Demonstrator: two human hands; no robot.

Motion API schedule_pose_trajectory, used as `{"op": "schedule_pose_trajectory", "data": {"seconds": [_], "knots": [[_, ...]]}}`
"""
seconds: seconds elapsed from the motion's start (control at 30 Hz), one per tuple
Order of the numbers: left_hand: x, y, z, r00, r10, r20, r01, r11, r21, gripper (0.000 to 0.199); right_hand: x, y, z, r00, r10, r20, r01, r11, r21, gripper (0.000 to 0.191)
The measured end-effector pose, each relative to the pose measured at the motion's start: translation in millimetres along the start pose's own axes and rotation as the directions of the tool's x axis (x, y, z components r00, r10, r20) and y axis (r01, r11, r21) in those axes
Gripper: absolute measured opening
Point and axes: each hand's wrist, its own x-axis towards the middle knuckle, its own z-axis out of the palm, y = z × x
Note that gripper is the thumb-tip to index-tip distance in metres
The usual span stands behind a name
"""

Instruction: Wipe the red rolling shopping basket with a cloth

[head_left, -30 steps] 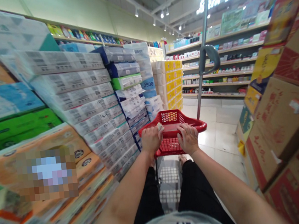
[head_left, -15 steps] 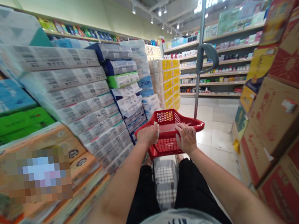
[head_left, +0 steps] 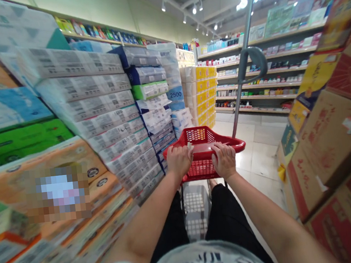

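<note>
A red shopping cart (head_left: 201, 170) stands right in front of my body, its basket of plastic mesh. My left hand (head_left: 179, 160) is wrapped round the left part of the cart's handle (head_left: 202, 147), with a small whitish scrap, perhaps tissue, showing by its thumb. On the right part of the same handle, my right hand (head_left: 224, 159) has its fingers curled over the top. A grey metal pole (head_left: 245, 63) with a grey plastic hook rises from behind the cart's right side.
Tall stacks of wrapped paper packs (head_left: 98, 114) line the left side closely. Cardboard boxes (head_left: 335, 131) are piled on the right. Pale floor tiles (head_left: 251, 140) run between them towards stocked shelves (head_left: 260, 70) at the back. Yellow-and-white packs (head_left: 203, 95) stand ahead.
The cart, both hands and the surrounding stacks appear slightly further right in the view. My left hand sits more squarely over the handle. Both hands keep their hold.
</note>
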Motion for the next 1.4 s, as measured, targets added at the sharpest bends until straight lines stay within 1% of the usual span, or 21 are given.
{"op": "schedule_pose_trajectory", "data": {"seconds": [0.07, 0.1, 0.17, 0.23, 0.27, 0.33, 0.43, 0.5, 0.6, 0.63, 0.67, 0.77, 0.83, 0.87, 0.97, 1.0, 1.03, 1.13, 1.2, 1.33, 1.4], "knots": [[-1.5, -0.5, 0.5, 0.999, 0.035, -0.027, -0.035, 0.999, -0.006, 0.047, 0.7, -0.8, 0.2, 1.000, 0.009, 0.009, -0.009, 1.000, -0.003, 0.031], [-1.0, -1.0, 0.6, 0.999, 0.037, -0.013, -0.037, 0.999, -0.004, 0.049, 0.8, -1.4, 0.7, 1.000, 0.011, 0.012, -0.011, 1.000, -0.006, 0.031], [3.1, -2.2, 0.2, 0.997, -0.005, 0.078, 0.006, 1.000, -0.003, 0.054, 0.4, -3.2, 2.1, 1.000, 0.007, 0.011, -0.007, 1.000, -0.015, 0.031], [8.2, -2.7, -0.8, 0.981, -0.074, 0.181, 0.078, 0.997, -0.014, 0.061, -0.3, -5.0, 3.8, 1.000, 0.004, 0.003, -0.004, 1.000, -0.021, 0.031], [9.4, -2.7, -1.5, 0.973, -0.097, 0.207, 0.104, 0.994, -0.024, 0.062, -0.6, -5.8, 4.5, 1.000, 0.009, 0.000, -0.009, 1.000, -0.021, 0.032], [7.6, -2.1, -3.2, 0.978, -0.092, 0.188, 0.104, 0.993, -0.054, 0.061, -1.0, -6.8, 5.6, 1.000, 0.021, -0.006, -0.022, 1.000, -0.016, 0.032], [0.7, 0.1, -5.8, 0.995, -0.053, 0.089, 0.060, 0.995, -0.076, 0.053, -1.2, -6.8, 5.7, 1.000, 0.024, -0.010, -0.024, 1.000, -0.004, 0.032], [0.7, 1.9, -7.0, 0.993, -0.070, 0.098, 0.077, 0.994, -0.075, 0.054, -1.3, -5.8, 4.9, 1.000, 0.016, -0.016, -0.016, 1.000, -0.001, 0.032], [6.6, 4.6, -8.3, 0.976, -0.106, 0.190, 0.123, 0.989, -0.080, 0.060, -1.0, -3.8, 3.1, 1.000, 0.015, -0.027, -0.015, 1.000, -0.011, 0.031], [7.7, 5.4, -8.6, 0.974, -0.104, 0.201, 0.122, 0.989, -0.082, 0.060, -0.7, -3.3, 2.7, 0.999, 0.017, -0.027, -0.017, 1.000, -0.014, 0.031], [7.6, 6.1, -8.8, 0.977, -0.094, 0.191, 0.112, 0.990, -0.083, 0.059, -0.4, -2.9, 2.5, 0.999, 0.018, -0.027, -0.018, 1.000, -0.017, 0.031], [2.8, 7.2, -9.3, 0.993, -0.061, 0.097, 0.068, 0.995, -0.070, 0.052, -0.2, -2.9, 3.1, 1.000, 0.016, -0.027, -0.016, 1.000, -0.019, 0.030], [2.1, 6.5, -9.8, 0.995, -0.060, 0.078, 0.065, 0.996, -0.058, 0.053, -0.7, -3.8, 4.1, 1.000, 0.014, -0.026, -0.014, 1.000, -0.019, 0.030], [3.6, 5.9, -10.2, 0.992, -0.069, 0.104, 0.076, 0.996, -0.056, 0.055, -1.2, -4.3, 4.6, 1.000, 0.015, -0.025, -0.016, 1.000, -0.019, 0.030], [11.3, 4.1, -12.1, 0.966, -0.095, 0.241, 0.112, 0.992, -0.059, 0.064, -2.5, -5.4, 4.9, 0.999, 0.025, -0.025, -0.025, 1.000, -0.017, 0.032], [12.4, 3.9, -12.6, 0.960, -0.094, 0.264, 0.114, 0.992, -0.062, 0.066, -2.8, -5.3, 4.6, 0.999, 0.027, -0.028, -0.028, 0.999, -0.017, 0.032], [12.1, 4.0, -12.8, 0.961, -0.086, 0.261, 0.107, 0.992, -0.067, 0.066, -3.0, -5.0, 4.3, 0.999, 0.028, -0.030, -0.028, 0.999, -0.017, 0.032], [5.2, 5.6, -12.2, 0.988, -0.050, 0.146, 0.064, 0.994, -0.092, 0.058, -3.2, -2.9, 3.7, 0.999, 0.018, -0.027, -0.019, 1.000, -0.018, 0.033], [2.5, 6.7, -11.4, 0.992, -0.050, 0.113, 0.061, 0.993, -0.102, 0.057, -3.5, -1.9, 3.8, 1.000, 0.011, -0.023, -0.011, 1.000, -0.013, 0.034], [9.9, 6.4, -11.2, 0.961, -0.117, 0.252, 0.143, 0.986, -0.087, 0.067, -4.0, -2.8, 4.4, 1.000, 0.011, -0.028, -0.011, 1.000, -0.008, 0.035], [11.3, 6.0, -11.8, 0.956, -0.134, 0.261, 0.161, 0.983, -0.085, 0.067, -3.5, -4.1, 4.4, 0.999, 0.018, -0.029, -0.018, 1.000, -0.013, 0.035]]}}
